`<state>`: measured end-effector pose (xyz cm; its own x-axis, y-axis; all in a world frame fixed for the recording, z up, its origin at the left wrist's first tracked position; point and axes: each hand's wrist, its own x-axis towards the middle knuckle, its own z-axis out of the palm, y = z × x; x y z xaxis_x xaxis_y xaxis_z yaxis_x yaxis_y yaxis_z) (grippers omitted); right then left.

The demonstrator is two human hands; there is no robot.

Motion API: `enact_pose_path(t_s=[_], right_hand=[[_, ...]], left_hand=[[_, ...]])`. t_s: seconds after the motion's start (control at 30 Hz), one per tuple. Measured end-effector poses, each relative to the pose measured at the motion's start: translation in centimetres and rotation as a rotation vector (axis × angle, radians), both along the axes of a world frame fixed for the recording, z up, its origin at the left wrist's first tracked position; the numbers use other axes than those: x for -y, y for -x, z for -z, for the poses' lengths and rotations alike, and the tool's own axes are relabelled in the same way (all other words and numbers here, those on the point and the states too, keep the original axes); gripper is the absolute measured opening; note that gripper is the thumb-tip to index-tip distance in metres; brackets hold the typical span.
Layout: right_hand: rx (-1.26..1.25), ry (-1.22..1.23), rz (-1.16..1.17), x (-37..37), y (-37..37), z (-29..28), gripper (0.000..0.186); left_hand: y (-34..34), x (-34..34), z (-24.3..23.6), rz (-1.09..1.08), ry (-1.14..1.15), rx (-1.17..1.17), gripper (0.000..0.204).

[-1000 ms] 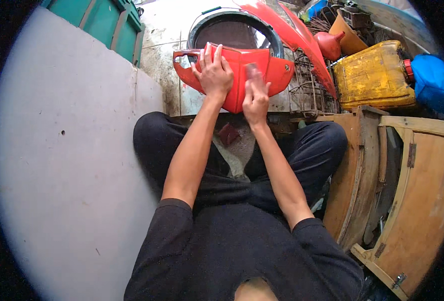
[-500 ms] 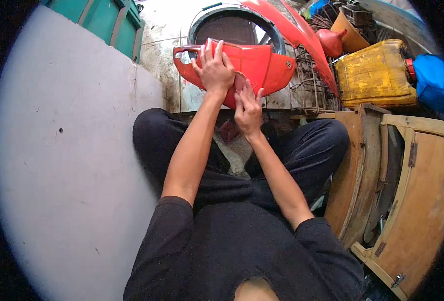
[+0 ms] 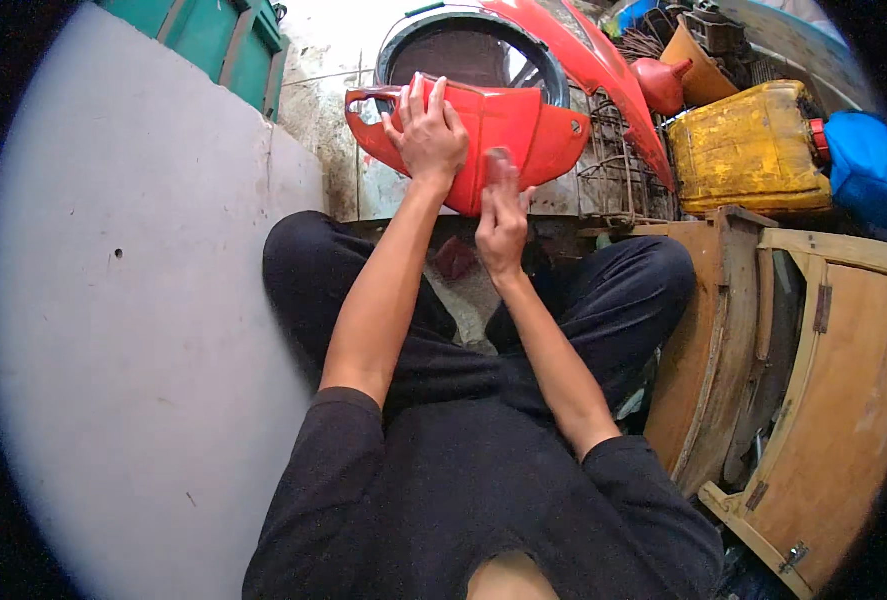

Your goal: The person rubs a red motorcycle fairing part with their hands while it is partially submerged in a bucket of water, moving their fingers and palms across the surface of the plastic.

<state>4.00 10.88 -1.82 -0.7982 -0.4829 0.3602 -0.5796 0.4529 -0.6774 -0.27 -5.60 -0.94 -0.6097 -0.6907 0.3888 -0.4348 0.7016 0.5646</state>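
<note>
A glossy red motorcycle body panel [image 3: 553, 140] lies in front of me, over the near rim of a round black bucket [image 3: 388, 50]. My left hand [image 3: 431, 140] steadies it, palm on the red face and fingertips reaching over the upper edge, thumb spread to the left. On the panel's lower middle, my right hand [image 3: 504, 215] presses a small brownish-pink sheet [image 3: 498, 158] that resembles sandpaper. Its fingers are stretched along the sheet and slightly blurred. A dark red cloth-like thing [image 3: 455, 258] lies on the ground between my legs.
Dark liquid seems to fill the bucket. Another long red panel [image 3: 603, 75] leans beyond it, beside a rusty wire rack [image 3: 613, 165]. Right of these are a red funnel [image 3: 660, 85], a yellow jerrycan [image 3: 743, 150] and a wooden cabinet [image 3: 833, 370]. A pale wall [image 3: 143, 330] borders my left.
My right hand has shifted slightly right with the brownish sheet, its fingers now pointing more straight ahead. My left hand and the panel stay nearly in place.
</note>
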Motion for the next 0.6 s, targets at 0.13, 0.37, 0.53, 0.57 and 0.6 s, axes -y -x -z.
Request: enact_pose_path(t_s=[0.13,0.37,0.53,0.57,0.6], right_hand=[[0.02,0.005,0.002,0.0,-0.4,-0.8,0.043],[0.033,0.093,0.115,-0.1,-1.3,0.7,0.04],[0.044,0.092,0.066,0.0,-1.6,-0.1,0.041],[-0.012,0.047,-0.011,-0.3,-1.4,0.3,0.041],[-0.064,0.002,-0.084,-0.6,-1.6,0.5,0.041]], left_hand=[[0.0,0.2,-0.1,-0.008,0.007,-0.006,0.042],[0.4,-0.1,-0.2,0.002,0.023,-0.017,0.041],[0.0,0.2,0.0,-0.014,0.023,-0.03,0.041],[0.5,0.1,-0.1,-0.016,0.024,-0.034,0.041],[0.5,0.0,-0.2,-0.014,0.025,-0.035,0.041]])
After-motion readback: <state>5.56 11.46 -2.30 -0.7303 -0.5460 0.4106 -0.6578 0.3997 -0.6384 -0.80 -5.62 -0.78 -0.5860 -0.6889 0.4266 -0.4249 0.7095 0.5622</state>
